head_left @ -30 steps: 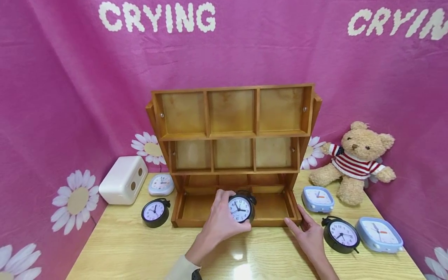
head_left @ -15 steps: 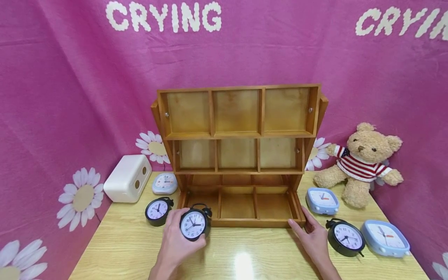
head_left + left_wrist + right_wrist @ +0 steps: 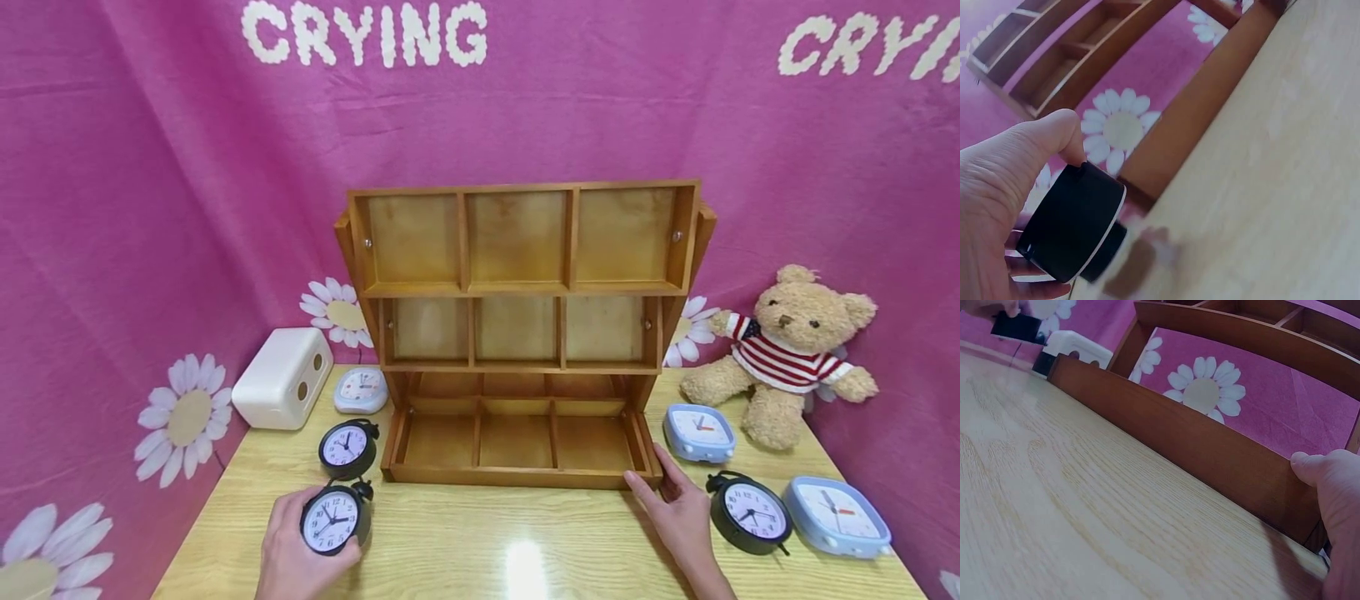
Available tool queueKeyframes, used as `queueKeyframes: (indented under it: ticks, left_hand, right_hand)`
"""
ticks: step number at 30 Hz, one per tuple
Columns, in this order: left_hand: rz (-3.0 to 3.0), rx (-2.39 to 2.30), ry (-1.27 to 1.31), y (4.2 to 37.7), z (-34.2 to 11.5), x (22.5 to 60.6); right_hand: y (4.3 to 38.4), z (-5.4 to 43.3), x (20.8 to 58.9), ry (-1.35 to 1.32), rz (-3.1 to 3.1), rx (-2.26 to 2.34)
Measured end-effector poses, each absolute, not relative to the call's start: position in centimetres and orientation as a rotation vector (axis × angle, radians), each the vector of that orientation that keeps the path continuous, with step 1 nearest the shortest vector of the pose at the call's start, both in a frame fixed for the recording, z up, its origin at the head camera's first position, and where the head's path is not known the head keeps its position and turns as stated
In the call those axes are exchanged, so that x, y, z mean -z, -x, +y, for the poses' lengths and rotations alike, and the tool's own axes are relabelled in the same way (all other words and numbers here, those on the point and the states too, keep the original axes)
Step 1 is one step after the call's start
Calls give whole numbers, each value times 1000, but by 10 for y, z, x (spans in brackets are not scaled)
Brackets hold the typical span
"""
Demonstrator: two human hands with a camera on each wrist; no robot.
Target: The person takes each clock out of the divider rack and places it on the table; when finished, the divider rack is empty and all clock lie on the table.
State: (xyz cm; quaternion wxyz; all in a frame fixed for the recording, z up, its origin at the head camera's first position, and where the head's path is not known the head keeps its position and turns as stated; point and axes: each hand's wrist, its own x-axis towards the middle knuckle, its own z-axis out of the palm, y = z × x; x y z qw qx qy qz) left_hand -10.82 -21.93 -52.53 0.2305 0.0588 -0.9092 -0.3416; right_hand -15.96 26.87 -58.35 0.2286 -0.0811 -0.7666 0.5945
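My left hand point(image 3: 300, 546) grips a round black alarm clock point(image 3: 330, 518) by its sides, its white dial turned up towards the head camera. In the left wrist view the clock point(image 3: 1075, 219) is held above the table, a dark shadow under it. At the front right corner of a three-tier wooden organizer point(image 3: 480, 477), my right hand point(image 3: 678, 504) holds on, thumb on the front board and fingers along the side. The right wrist view shows that thumb point(image 3: 1310, 467) at the board's top edge; the other fingers are hidden. All the organizer's visible compartments are bare.
Left of the organizer are another black alarm clock point(image 3: 347, 447), a pale blue clock point(image 3: 361, 390) and a white box with two holes point(image 3: 281, 379). To its right are two blue clocks point(image 3: 700, 432), a black one point(image 3: 752, 511) and a teddy bear point(image 3: 795, 350). A pink curtain point(image 3: 525, 125) hangs behind.
My left hand has carried the black alarm clock out of the organizer's bottom tier, leftwards and towards me. My right hand has stayed at the organizer's corner. The view has shifted slightly.
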Motion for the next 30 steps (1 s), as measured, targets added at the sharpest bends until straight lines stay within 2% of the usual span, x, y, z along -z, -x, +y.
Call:
queueKeyframes:
  ticks: [11, 18, 23, 30]
  left_hand:
    - [-2666, 941, -282, 108, -233, 543]
    - [-2835, 933, -305, 109, -241, 535]
    - [-2782, 861, -146, 103, -234, 524]
    - [-2542, 960, 159, 119, -185, 515]
  right_hand:
    - [157, 271, 584, 253, -2137, -1610]
    - [158, 267, 585, 211, -2129, -1610]
    - [158, 264, 585, 5, -2191, -1261]
    - [153, 251, 578, -274, -2181, -813]
